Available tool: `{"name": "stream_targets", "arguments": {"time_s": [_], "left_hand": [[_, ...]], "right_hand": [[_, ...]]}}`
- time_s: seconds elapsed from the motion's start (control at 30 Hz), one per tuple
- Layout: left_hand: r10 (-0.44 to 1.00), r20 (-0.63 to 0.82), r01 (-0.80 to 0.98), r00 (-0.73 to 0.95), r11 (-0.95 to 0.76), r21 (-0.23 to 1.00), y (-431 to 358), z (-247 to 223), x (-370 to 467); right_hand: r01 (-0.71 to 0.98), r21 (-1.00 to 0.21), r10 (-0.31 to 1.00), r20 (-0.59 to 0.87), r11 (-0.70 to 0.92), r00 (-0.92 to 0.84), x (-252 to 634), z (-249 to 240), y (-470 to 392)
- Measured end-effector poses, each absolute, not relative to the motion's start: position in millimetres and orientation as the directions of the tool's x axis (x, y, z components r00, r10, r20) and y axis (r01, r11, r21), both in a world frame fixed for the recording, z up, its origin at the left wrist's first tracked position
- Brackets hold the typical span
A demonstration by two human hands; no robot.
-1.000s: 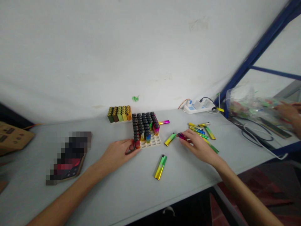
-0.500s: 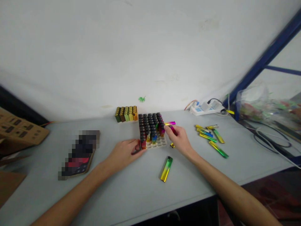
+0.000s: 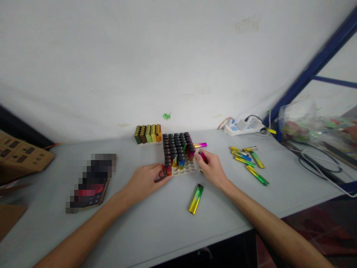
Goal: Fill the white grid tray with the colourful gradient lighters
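Observation:
A white tray (image 3: 192,167) with round-edged slots stands in the middle of the table, mostly filled with upright black-topped lighters (image 3: 178,143) in shiny colours. Several slots at its front right show no lighter. My left hand (image 3: 147,180) is closed at the tray's left front corner, beside a red lighter (image 3: 168,169); its fingertips are partly hidden. Just right of the tray, my right hand (image 3: 212,167) grips a magenta and yellow lighter (image 3: 202,155), tilted and partly covered by the fingers. A green and yellow lighter (image 3: 196,199) lies in front, and a pink one (image 3: 200,144) behind.
Several loose lighters (image 3: 245,158) lie to the right. Behind on the left stands a block of gold-topped lighters (image 3: 148,134). A power strip (image 3: 242,127) sits by the wall. At left are a pixelated phone-like object (image 3: 92,182) and a cardboard box (image 3: 22,154).
My right hand has drawn slightly down, and the magenta lighter in it now stands more upright beside the tray. The view has shifted a little; my left hand keeps its place.

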State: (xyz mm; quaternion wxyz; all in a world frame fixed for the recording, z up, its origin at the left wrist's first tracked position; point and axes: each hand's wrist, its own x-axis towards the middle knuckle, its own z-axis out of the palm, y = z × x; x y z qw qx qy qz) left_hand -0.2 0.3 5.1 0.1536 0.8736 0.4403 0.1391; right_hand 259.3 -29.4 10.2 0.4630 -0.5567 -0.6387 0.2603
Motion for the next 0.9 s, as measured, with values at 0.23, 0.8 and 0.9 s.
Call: {"name": "stream_targets", "arguments": {"time_s": [0.23,0.8,0.9], "left_hand": [[0.814,0.086,0.733,0.575,-0.559,0.389,1,5,0],[0.804,0.089,0.733,0.589,-0.577,0.361,1,3,-1],[0.8,0.093,0.73,0.593,-0.583,0.356,2,2,-1]], "right_hand": [[0.503,-0.832,0.943,0.32,0.235,0.089,265,15,-29],[0.503,-0.804,0.941,0.331,0.317,-0.065,277,21,-32],[0.608,-0.664,0.878,0.463,0.435,-0.123,285,26,-30]]}}
